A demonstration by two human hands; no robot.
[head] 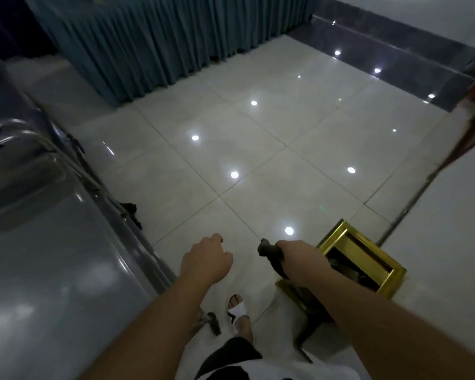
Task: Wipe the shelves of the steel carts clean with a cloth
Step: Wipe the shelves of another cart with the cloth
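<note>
While beside cart (39, 270), cloth (272, 253) in right hand (294, 256)

Two hands show: the left hand (207, 260) with nothing in it and the right hand (291, 256) gripping one dark cloth (270, 252). Left of the left hand stands one steel cart (39, 242); just right of the cloth sits one gold-framed box (368, 259). Below the hands, one sandalled foot (237, 307) shows on the tiled floor (258, 133), and one pleated table skirt (162, 37) hangs far beyond them.
</note>
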